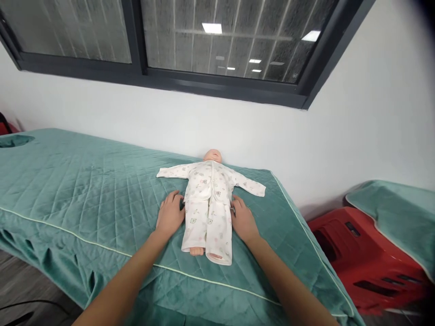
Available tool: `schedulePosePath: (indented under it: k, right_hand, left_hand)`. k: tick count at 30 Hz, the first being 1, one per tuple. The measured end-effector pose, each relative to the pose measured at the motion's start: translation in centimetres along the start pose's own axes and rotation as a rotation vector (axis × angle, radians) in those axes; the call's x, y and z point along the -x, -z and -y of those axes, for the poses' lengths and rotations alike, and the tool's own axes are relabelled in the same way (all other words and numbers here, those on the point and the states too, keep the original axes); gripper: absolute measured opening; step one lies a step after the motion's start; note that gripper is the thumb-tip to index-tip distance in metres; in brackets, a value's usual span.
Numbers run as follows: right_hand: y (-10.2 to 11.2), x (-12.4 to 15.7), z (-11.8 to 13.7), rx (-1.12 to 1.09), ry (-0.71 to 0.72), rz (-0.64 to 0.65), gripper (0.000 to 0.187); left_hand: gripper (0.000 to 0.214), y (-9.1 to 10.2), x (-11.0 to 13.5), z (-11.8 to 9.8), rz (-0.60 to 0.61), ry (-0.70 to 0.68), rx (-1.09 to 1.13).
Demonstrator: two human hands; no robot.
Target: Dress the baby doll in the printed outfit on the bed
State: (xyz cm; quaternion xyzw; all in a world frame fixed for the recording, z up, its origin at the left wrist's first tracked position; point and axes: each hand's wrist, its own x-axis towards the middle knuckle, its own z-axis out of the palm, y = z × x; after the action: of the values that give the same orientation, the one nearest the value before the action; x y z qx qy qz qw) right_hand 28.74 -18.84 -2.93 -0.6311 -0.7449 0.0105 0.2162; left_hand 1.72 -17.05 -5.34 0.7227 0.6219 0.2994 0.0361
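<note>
A baby doll in a white patterned sleepsuit lies on its back on a teal quilted bed, head toward the wall, arms spread. My left hand rests flat on the cover at the doll's left hip, fingers touching the suit's waist. My right hand lies at the other hip, fingertips curled against the waistband. One bare foot of the doll sticks out of a trouser leg.
A white wall with a dark-framed window rises behind the bed. A red plastic stool stands at the right on the floor, beside a second teal-covered bed. The bed's face hole is at far left.
</note>
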Motion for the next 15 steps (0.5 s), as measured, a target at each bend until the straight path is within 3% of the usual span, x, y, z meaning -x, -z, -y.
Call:
schedulePosePath:
  k: [5, 9, 12, 15]
  right_hand:
    - [0.0, 0.4, 0.5, -0.143, -0.015, -0.052, 0.018]
    - [0.3, 2.1, 0.8, -0.263, -0.03, -0.064, 0.018]
    - [0.8, 5.1, 1.6, -0.338, -0.079, -0.062, 0.031]
    - [0.9, 9.3, 2.4, -0.402, -0.09, -0.079, 0.037]
  left_hand:
    - [0.018, 0.2, -0.2, 0.2, -0.028, -0.034, -0.005]
    - [0.017, 0.8, 1.0, 0.7, -0.086, -0.023, 0.099]
    - [0.017, 1.5, 3.9, 1.0, -0.105, 0.005, 0.226]
    - [0.014, 2.2, 8.4, 0.8, -0.056, -0.004, 0.337]
